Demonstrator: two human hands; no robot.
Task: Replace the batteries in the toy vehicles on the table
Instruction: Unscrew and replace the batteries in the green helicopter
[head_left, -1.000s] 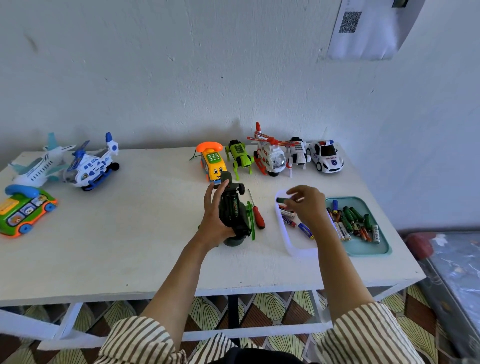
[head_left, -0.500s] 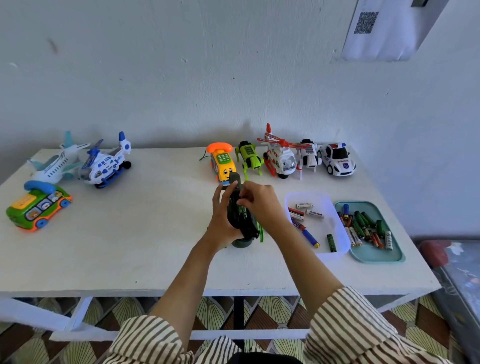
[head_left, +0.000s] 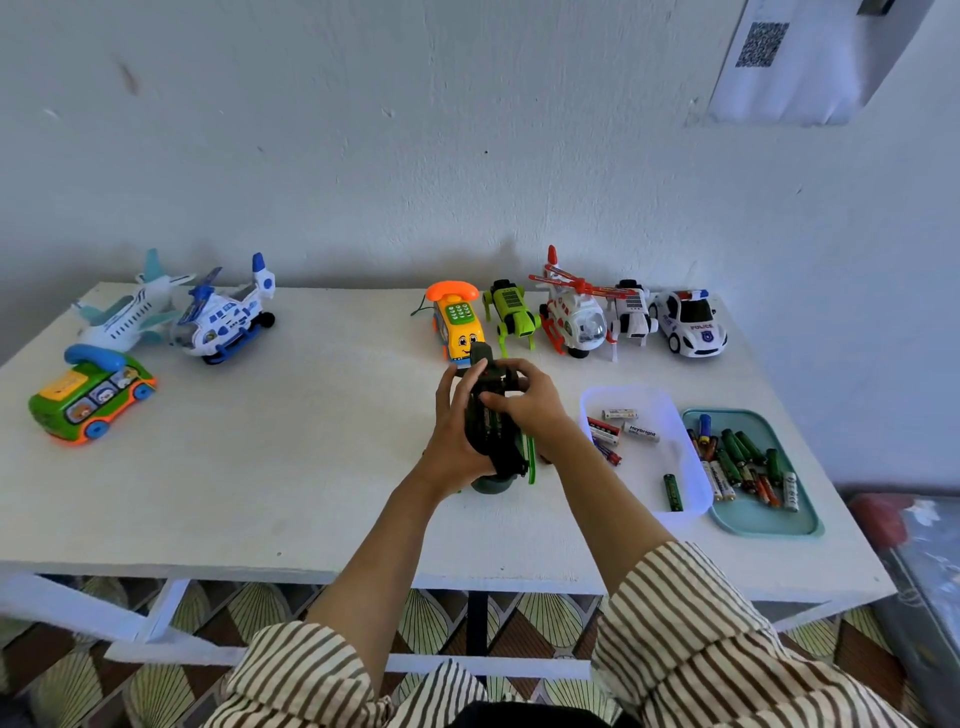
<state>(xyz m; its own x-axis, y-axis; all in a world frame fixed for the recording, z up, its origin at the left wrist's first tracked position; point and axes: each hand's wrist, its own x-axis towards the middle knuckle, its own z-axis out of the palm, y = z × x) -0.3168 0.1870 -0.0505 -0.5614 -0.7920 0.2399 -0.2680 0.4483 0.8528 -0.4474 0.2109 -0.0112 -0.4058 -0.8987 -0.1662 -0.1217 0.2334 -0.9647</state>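
A dark green toy vehicle (head_left: 493, 441) stands on end at the table's middle, underside toward me. My left hand (head_left: 453, 421) grips its left side. My right hand (head_left: 524, 402) curls over its top right, fingers pressing at the battery compartment, where green batteries show. A clear tray (head_left: 691, 467) to the right holds a few loose batteries (head_left: 641, 432). Beside it a teal tray (head_left: 758, 514) holds several batteries (head_left: 737, 457).
Along the back stand an orange phone toy (head_left: 457, 322), a green robot dog (head_left: 511, 314), a red-and-white helicopter (head_left: 571, 317), a white robot dog (head_left: 632, 312) and a police car (head_left: 690, 325). At far left: an airplane (head_left: 127, 314), a blue helicopter (head_left: 223, 319), a green bus phone (head_left: 91, 395).
My right hand left the clear tray with a green battery and came to the dark toy, where it now works at the compartment. The left hand kept its hold.
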